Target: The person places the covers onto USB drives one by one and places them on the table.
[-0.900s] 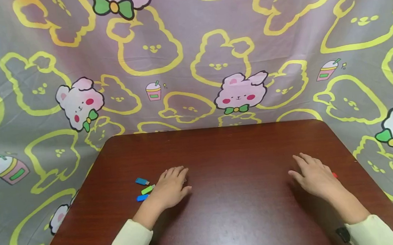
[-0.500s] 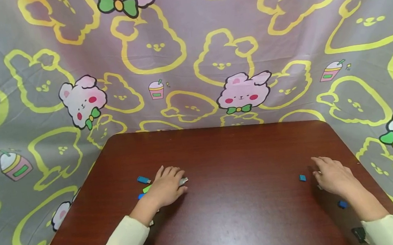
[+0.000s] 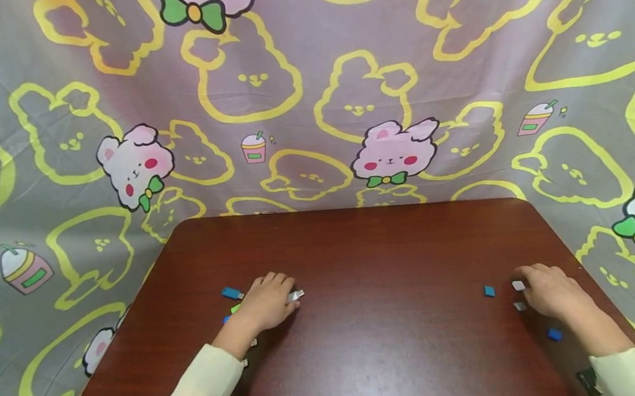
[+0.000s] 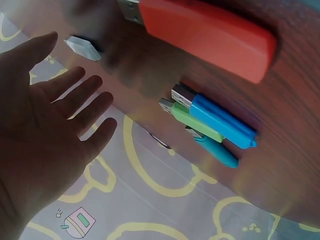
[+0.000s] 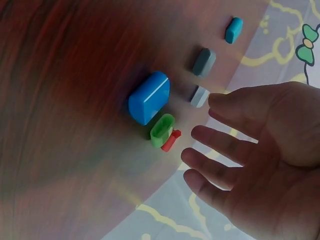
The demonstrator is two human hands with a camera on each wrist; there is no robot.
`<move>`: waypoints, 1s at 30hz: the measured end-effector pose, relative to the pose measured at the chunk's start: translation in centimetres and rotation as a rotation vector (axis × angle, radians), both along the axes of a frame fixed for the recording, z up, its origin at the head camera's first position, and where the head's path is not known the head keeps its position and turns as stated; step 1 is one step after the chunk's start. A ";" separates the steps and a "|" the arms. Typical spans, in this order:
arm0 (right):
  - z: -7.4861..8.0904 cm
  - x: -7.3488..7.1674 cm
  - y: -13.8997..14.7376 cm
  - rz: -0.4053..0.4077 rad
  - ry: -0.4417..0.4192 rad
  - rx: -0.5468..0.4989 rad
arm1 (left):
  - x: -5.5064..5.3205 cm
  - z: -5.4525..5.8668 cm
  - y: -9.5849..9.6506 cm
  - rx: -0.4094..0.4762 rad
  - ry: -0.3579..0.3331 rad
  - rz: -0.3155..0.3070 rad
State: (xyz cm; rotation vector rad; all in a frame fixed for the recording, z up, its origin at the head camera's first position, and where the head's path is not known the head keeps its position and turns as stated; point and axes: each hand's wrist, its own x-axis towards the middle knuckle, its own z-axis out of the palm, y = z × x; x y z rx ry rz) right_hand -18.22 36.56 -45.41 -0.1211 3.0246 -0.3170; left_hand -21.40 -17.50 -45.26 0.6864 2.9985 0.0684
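Note:
My left hand [image 3: 270, 301] hovers low over the left part of the table, fingers relaxed, beside a white USB stick [image 3: 294, 296]. In the left wrist view a large-looking red USB stick [image 4: 210, 37] lies nearest, with blue [image 4: 222, 120], green [image 4: 197, 122] and teal [image 4: 217, 150] sticks beyond. At the right, my right hand [image 3: 553, 293] has its thumb and index fingertips right at a small white cap [image 5: 199, 96]; the other fingers are spread loosely. Around it lie teal [image 5: 234, 30], grey [image 5: 204, 62], blue [image 5: 150, 98], green [image 5: 162, 130] and red [image 5: 171, 141] caps.
The brown table [image 3: 369, 257] has rounded far corners. A grey cloth [image 3: 299, 123] with yellow outlines and cartoon rabbits hangs behind and along both sides. Metal stick ends [image 3: 245, 363] show beside the left forearm. A black device [image 3: 588, 382] sits at the right cuff.
My right hand has moved to the right and a little nearer, uncovering the teal, grey, white and blue caps. My left hand has shifted slightly, baring the white USB stick's connector.

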 end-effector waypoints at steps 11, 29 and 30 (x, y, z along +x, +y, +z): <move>-0.7 0.0 0.3 0.029 0.015 0.009 | -0.5 -0.1 0.7 -0.025 -0.012 -0.017; -0.9 -1.1 0.3 0.041 0.036 0.000 | -1.0 0.1 1.4 -0.066 0.079 0.006; -0.8 -1.2 0.2 0.040 0.032 0.002 | -1.0 0.2 1.4 -0.068 0.084 0.006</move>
